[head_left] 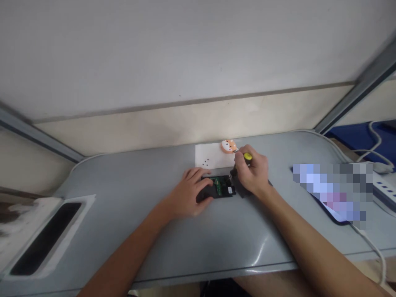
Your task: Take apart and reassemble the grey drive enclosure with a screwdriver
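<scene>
A small black electronic device (pixel 221 190) with a bare green circuit board (pixel 218 185) lies flat on the grey table. My left hand (pixel 191 192) grips its left end, fingers over the far edge and thumb at the near edge. In my right hand (pixel 252 169) is a screwdriver (pixel 248 156) with a yellow-capped handle, its shaft slanting down to the device's right end. The tip is too small to make out clearly. Partly under my right hand lies a flat dark piece (pixel 245 192). Several tiny dark screws (pixel 206 162) rest on a white paper (pixel 213 154) behind the device.
An orange and white animal-face case (pixel 229 146) sits on the paper. To the right lie a phone (pixel 335 196) with a blurred screen, a white power strip (pixel 385 187) and a white cable (pixel 373 243). A dark slab (pixel 46 239) lies at left. A wall (pixel 185 119) closes the back.
</scene>
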Demonstrator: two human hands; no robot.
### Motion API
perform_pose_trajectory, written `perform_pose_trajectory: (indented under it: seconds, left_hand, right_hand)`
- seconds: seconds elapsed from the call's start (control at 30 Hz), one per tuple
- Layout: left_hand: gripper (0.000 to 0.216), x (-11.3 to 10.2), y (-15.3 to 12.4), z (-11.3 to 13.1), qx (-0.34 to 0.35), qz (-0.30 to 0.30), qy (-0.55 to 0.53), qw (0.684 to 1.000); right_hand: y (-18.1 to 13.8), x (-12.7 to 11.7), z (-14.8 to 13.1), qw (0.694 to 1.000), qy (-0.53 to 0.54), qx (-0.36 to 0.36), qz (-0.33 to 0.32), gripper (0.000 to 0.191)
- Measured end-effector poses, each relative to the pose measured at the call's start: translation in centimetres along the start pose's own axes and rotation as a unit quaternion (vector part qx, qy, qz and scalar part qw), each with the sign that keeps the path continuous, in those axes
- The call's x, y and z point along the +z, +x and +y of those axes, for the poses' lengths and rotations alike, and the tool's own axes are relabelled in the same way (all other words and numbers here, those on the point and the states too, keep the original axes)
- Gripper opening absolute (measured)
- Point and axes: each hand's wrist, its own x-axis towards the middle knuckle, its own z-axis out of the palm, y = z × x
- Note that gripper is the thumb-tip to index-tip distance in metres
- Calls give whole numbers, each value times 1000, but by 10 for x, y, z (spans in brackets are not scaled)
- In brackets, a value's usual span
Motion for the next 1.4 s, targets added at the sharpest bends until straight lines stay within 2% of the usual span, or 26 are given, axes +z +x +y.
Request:
perform_pose_trajectory:
  seconds: [0.1, 0.2, 0.4, 0.47, 0.7, 0.83, 0.9, 0.97, 1.07, 1.1, 1.17, 1.27, 1.33, 1.4]
  left_hand:
    - [16, -3, 0, 2, 10, -4, 1, 1000]
    - [16, -6, -1, 3, 19, -5, -1, 1000]
    - [18, -9, -1, 1, 13, -1, -6, 1000]
    - [14, -7, -1, 0, 8, 2, -7, 1000]
    - [14, 0, 0, 4, -5, 15, -22, 1000]
    - [7, 4, 0, 10, -20, 47, -25, 998]
    - [14, 1, 7, 9, -27, 59, -12, 998]
    - [17, -6, 22, 3, -35, 56, 11, 998]
    - [21, -16, 62, -10, -51, 34, 44, 997]
    - [20, -16, 77, -15, -54, 36, 55, 996]
    - [17, -13, 104, -24, -55, 21, 67, 996]
    - [16, -1, 126, -32, -63, -20, 65, 996]
    - [18, 5, 127, -32, -67, -42, 71, 994]
    - [24, 6, 116, -26, -71, -48, 87, 993]
  right_hand:
    - [0, 0, 0, 1000, 9, 4, 10, 30]
    - [-2, 2, -4, 999, 34, 21, 16, 31]
    - [-11, 11, -19, 991, 75, 14, -111, 31]
    - [-12, 12, -20, 990, 79, 12, -118, 31]
    - [-5, 10, -13, 993, 89, 66, -40, 31]
    - [-1, 10, -12, 989, 119, 91, -7, 34]
    - [3, 10, -10, 984, 142, 104, 15, 35]
    - [8, 6, -6, 977, 162, 123, 55, 35]
    - [20, -6, 4, 964, 147, 144, 170, 34]
    - [24, -11, 8, 958, 130, 145, 211, 33]
    - [31, -18, 15, 950, 111, 144, 254, 34]
    - [33, -21, 21, 948, 109, 152, 256, 33]
    - [29, -18, 19, 958, 115, 149, 218, 33]
    - [21, -12, 13, 973, 118, 129, 153, 34]
